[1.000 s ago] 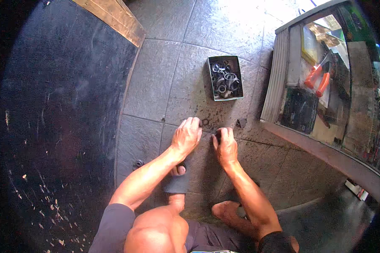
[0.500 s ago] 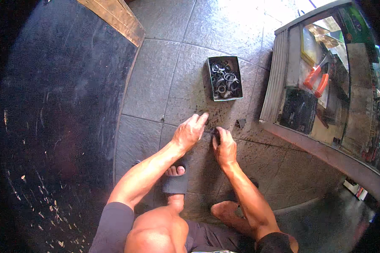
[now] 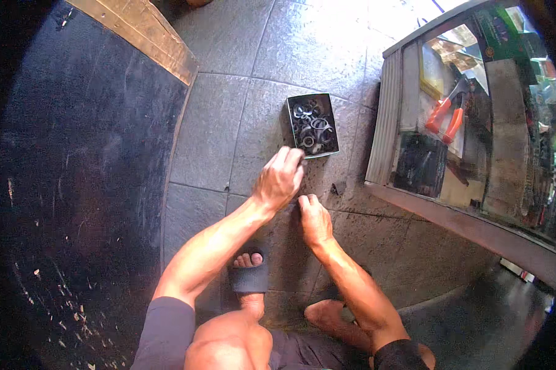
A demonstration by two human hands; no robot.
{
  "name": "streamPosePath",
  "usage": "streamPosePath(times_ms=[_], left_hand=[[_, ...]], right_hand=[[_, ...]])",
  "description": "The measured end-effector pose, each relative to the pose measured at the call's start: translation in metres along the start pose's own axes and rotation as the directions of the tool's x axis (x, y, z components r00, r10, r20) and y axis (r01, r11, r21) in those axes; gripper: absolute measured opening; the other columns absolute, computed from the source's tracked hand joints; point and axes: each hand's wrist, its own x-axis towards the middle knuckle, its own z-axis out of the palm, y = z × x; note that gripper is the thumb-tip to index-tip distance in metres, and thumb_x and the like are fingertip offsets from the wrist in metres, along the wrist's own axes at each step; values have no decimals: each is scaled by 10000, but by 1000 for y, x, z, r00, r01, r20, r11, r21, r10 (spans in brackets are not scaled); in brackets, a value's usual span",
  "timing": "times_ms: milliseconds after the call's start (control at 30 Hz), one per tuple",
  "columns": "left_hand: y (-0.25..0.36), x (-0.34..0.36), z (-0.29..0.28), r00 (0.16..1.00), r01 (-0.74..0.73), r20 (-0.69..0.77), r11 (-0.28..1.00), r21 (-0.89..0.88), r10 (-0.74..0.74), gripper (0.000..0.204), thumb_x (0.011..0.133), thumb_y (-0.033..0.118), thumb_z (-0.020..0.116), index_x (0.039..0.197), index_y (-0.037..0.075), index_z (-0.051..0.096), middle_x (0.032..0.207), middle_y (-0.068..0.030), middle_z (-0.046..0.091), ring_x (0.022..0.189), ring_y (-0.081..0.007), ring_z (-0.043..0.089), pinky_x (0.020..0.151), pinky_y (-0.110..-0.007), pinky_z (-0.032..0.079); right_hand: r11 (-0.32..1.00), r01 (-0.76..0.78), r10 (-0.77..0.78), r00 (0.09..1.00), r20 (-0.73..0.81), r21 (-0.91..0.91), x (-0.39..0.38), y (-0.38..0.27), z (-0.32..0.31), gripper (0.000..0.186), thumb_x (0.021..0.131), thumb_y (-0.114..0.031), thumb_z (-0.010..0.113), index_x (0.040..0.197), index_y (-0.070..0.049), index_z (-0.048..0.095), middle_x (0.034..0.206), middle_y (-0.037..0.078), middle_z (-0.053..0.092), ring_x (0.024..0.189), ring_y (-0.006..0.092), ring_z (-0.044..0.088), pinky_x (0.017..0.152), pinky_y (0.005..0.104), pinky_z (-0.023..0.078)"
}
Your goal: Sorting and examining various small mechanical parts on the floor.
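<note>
A small open box (image 3: 288,123) lies on the tiled floor in front of me, filled with dark and grey rings (image 3: 320,124) of several sizes. My left hand (image 3: 278,180) is at the box's near left corner, its fingers drawn together with the tips turned down. Whatever they may hold there is hidden. Closer to me, just right of it, my right hand (image 3: 315,223) hovers low over the floor. Its thumb and fingers are pressed together, and I cannot make out what is between them. A small dark scrap (image 3: 336,188) lies right of my hands.
On the right stands a glass-topped case (image 3: 413,200) with orange-handled pliers (image 3: 445,122) in view. A scuffed black panel (image 3: 96,160) with a wooden edge (image 3: 145,37) fills the left side. Dark specks dot the floor tiles (image 3: 207,129). My sandalled foot (image 3: 249,277) is below my left forearm.
My left hand has gone forward to the box's near corner, and its stretched fingers have drawn together. The right hand has turned, hiding the dark thing seen at its fingertips. The whole view has shifted slightly.
</note>
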Motion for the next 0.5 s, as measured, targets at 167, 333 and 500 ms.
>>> streamPosePath(times_ms=[167, 333, 500], left_hand=[[-7, 44, 13, 995, -89, 52, 986, 142, 82, 213, 882, 85, 702, 1085, 51, 650, 983, -173, 640, 909, -401, 667, 799, -468, 573], [-14, 47, 5, 967, 121, -220, 992, -42, -128, 323, 899, 164, 735, 1177, 27, 646, 1027, -188, 662, 938, -372, 686, 817, -438, 576], [-37, 54, 18, 898, 435, -36, 898, -70, -438, 536, 881, 307, 704, 1271, -20, 538, 895, -288, 711, 866, -472, 715, 753, -534, 565]], right_hand=[[986, -5, 19, 997, -81, 169, 4, 3, -4, 181, 869, -67, 681, 1013, -33, 575, 1003, 213, 624, 924, 421, 667, 778, 511, 550], [948, 101, 66, 865, -497, 302, 60, -13, -69, 135, 831, -45, 741, 938, -16, 665, 905, 194, 680, 860, 385, 683, 784, 447, 557], [928, 225, -40, 852, -523, 296, 109, -13, -93, 267, 880, -100, 763, 1120, -20, 678, 1064, 215, 694, 935, 390, 702, 832, 424, 569]])
